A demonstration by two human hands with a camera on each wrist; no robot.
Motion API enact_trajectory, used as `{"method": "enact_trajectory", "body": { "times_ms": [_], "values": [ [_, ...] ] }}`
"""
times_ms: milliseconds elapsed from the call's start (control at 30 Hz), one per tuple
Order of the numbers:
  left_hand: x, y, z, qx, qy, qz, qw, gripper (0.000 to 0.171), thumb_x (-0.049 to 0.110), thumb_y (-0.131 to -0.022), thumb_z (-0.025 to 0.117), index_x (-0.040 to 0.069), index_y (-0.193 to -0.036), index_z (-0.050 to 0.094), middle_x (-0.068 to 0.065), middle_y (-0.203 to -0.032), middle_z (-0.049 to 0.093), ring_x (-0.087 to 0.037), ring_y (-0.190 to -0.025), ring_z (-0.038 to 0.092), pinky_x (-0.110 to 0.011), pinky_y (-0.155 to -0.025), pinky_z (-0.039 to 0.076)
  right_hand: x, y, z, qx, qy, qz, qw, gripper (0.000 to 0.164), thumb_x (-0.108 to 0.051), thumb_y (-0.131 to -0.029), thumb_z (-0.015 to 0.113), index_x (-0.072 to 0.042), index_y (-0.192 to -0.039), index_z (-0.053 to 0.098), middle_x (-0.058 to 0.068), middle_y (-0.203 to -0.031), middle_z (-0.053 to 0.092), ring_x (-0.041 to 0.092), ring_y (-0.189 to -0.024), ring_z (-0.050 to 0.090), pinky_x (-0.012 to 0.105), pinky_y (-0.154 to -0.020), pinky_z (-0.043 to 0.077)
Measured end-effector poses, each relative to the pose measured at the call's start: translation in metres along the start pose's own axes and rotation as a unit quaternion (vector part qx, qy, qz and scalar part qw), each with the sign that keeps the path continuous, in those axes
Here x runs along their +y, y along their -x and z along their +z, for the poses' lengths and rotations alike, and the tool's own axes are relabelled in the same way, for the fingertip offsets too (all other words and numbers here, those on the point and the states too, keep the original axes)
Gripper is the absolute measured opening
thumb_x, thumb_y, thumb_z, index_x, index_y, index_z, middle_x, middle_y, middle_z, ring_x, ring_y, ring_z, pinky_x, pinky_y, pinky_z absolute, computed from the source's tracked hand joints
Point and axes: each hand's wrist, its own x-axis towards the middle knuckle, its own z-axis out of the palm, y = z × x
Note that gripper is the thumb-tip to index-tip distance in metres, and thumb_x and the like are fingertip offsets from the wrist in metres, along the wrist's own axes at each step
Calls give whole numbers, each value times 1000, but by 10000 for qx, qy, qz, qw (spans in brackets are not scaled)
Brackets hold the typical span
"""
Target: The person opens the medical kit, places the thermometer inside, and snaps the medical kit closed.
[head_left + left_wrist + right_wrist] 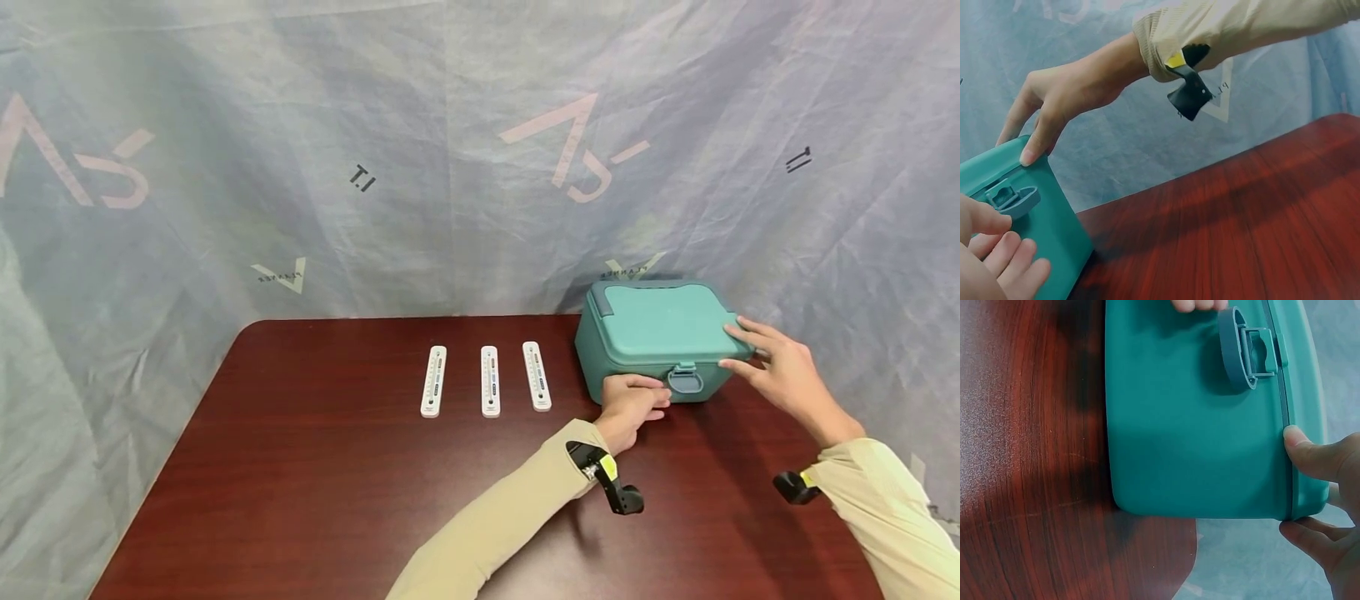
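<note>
A teal storage box with its lid down stands at the table's back right. On its front, the grey-blue latch is tilted outward from the wall. My left hand is at the box's front just left of the latch, its fingers loosely bent and a fingertip right by the latch's lower edge in the left wrist view. With my right hand I grip the lid's right front corner, the thumb on the front at the lid seam and the other fingers around the side and top.
Left of the box, three white thermometers lie in a row on the dark red wooden table: a left one, a middle one and a right one. A grey printed cloth hangs behind the table.
</note>
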Motion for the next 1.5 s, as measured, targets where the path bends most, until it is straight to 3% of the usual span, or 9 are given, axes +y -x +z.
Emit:
{"method": "enact_trajectory", "body": {
  "times_ms": [300,400,500,600,733,867,1133,1433,1500],
  "values": [
    [6,-1,-26,194,-456,767,9958,10,-11,-71,71,-1,-68,70,-5,-60,65,-28,-63,67,-33,-55,55,-2,-1,-1,-107,-104,1,9999,58,-7,-75,79,2,-127,57,28,-133,48,48,-89,61,-4,-70,31],
    [9,-3,-34,320,-659,1287,9890,9,-8,-70,73,1,-69,71,-1,-57,63,-29,-59,67,-30,-52,54,-2,-1,-1,-74,-58,22,10000,58,-7,-74,80,1,-127,58,27,-132,49,47,-88,60,-4,-70,31],
    [12,-5,-41,470,-999,1812,9772,11,-4,-70,74,6,-71,71,4,-57,62,-18,-52,63,-24,-49,50,-1,-1,-1,-61,-36,87,9999,58,-8,-73,80,0,-126,59,26,-133,49,42,-88,62,-4,-69,32],
    [13,-6,-46,570,-1255,2266,9642,13,-3,-70,75,8,-74,69,5,-62,63,-4,-52,58,-20,-51,48,1,0,-1,-89,-91,132,9998,57,-10,-74,80,-1,-126,59,26,-133,49,14,-88,66,-4,-69,33],
    [19,-7,-50,457,-1406,2735,9504,18,-3,-71,75,8,-82,66,0,-73,63,0,-62,55,-18,-59,48,2,2,-1,-77,-291,159,9994,57,-10,-74,80,-1,-126,59,26,-133,48,-23,-89,44,-3,-70,33],
    [27,-7,-52,335,-1730,3065,9354,22,0,-72,75,9,-89,64,-4,-82,61,-9,-71,58,-17,-66,47,2,3,-1,-33,-418,207,9989,57,-8,-73,80,-1,-126,60,26,-133,48,-26,-89,40,-3,-71,34],
    [39,-12,-52,116,-2232,3545,9080,32,3,-75,75,10,-106,67,-3,-113,60,-14,-103,57,-22,-82,48,1,0,-2,23,-504,312,9982,55,-5,-73,80,0,-124,61,26,-133,49,-28,-93,37,-3,-73,34],
    [42,-14,-53,-189,-2870,3399,8954,40,12,-79,75,12,-118,66,1,-138,48,-17,-130,39,-32,-104,32,2,-3,-5,-111,-553,401,9976,55,-8,-71,82,-1,-122,63,25,-132,50,-28,-91,39,-3,-72,34],
    [43,-14,-52,-203,-2912,3377,8948,40,13,-79,75,12,-118,66,1,-139,48,-18,-130,38,-33,-104,32,1,-5,-9,-239,-518,555,9968,55,-12,-71,83,-1,-122,63,24,-132,50,-18,-94,48,-2,-73,36]
  ]
}}
